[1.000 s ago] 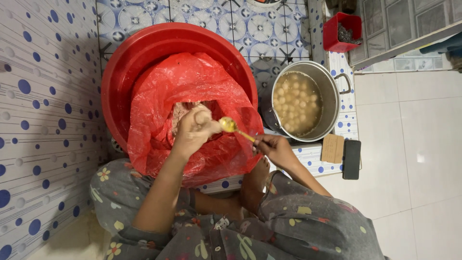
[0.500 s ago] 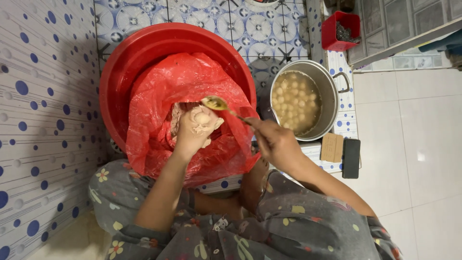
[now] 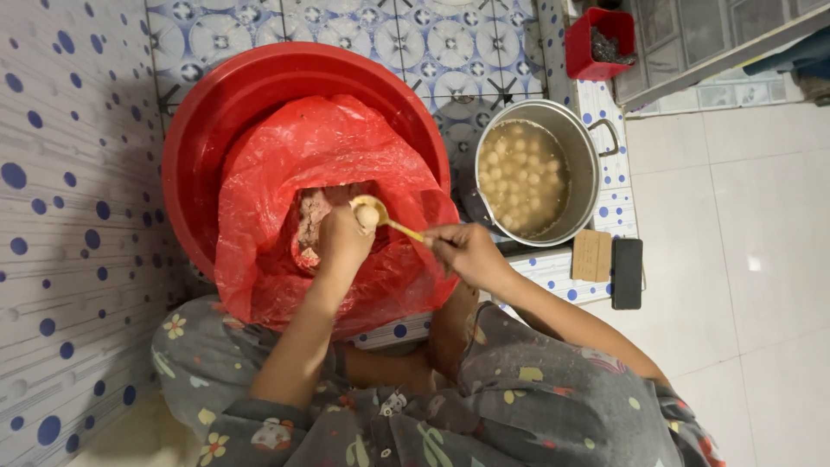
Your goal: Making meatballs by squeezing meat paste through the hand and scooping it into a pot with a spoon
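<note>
A big red basin [image 3: 207,130] holds a red plastic bag [image 3: 285,164] with a pinkish paste [image 3: 309,216] inside. My left hand [image 3: 340,242] is closed around a lump of that paste over the bag's mouth. My right hand [image 3: 467,252] grips the handle of a yellow spoon [image 3: 373,213], whose bowl rests against the top of my left fist with a small pale ball in it. To the right stands a metal pot [image 3: 581,143] full of liquid with several pale balls floating in it.
A red square container [image 3: 600,43] sits at the top right. A brown pad [image 3: 592,255] and a dark phone [image 3: 627,272] lie by the pot. A blue-dotted wall [image 3: 60,216] runs along the left. Pale floor tiles spread out on the right.
The spoon swung up over the bag half a second ago and has come back down onto my left fist. My right hand has drawn nearer to my body.
</note>
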